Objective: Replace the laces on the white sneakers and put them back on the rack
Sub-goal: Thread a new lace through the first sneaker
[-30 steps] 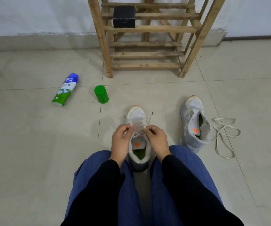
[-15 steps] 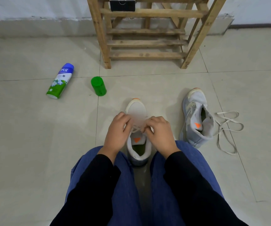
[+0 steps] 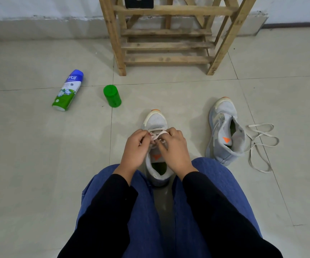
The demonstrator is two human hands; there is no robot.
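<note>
A white sneaker (image 3: 155, 121) stands on the floor between my knees, toe pointing away. My left hand (image 3: 136, 149) and my right hand (image 3: 175, 148) are over its eyelets, each pinching part of the pale lace (image 3: 157, 134) that crosses near the toe. The second white sneaker (image 3: 225, 129) stands to the right, without a lace in it. A loose lace (image 3: 260, 144) lies in loops on the floor just right of that sneaker. The wooden shoe rack (image 3: 166, 34) stands against the wall straight ahead.
A blue and green spray can (image 3: 67, 91) lies on its side at the left. A green cap (image 3: 112, 96) lies on the floor next to it. A black box (image 3: 138, 1) sits on an upper rack shelf. The floor is pale tile.
Both hands have shifted forward along the sneaker toward its toe while keeping hold of the lace. The view has tilted down, so the rack sits higher in the frame.
</note>
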